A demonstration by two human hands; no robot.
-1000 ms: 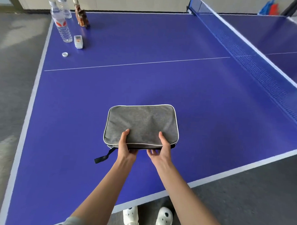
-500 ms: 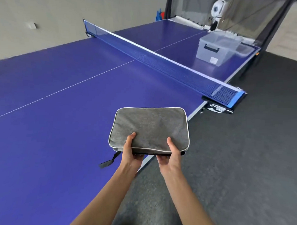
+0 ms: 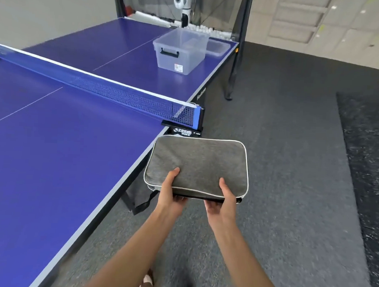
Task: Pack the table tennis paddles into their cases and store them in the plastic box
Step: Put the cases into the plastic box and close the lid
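A grey paddle case point(image 3: 202, 163) with white piping hangs flat in the air beside the table's right edge, over the floor. My left hand point(image 3: 170, 195) grips its near left edge, thumb on top. My right hand point(image 3: 222, 200) grips its near right edge the same way. The case looks zipped shut; no paddle shows. The clear plastic box point(image 3: 181, 50) stands open on the far half of the table, near the right edge, well beyond the case. Its lid point(image 3: 216, 47) lies just behind it to the right.
The blue table tennis table point(image 3: 61, 151) fills the left. Its net point(image 3: 113, 93) crosses it, with a black clamp post point(image 3: 198, 120) sticking out at the edge just ahead of the case. A ball machine and catch net frame point(image 3: 239, 48) stand at the far end. Dark mats cover the floor.
The case has been lifted off the table and carried right, past the table edge toward the net post. The view has swung round; the plastic box has come closer.
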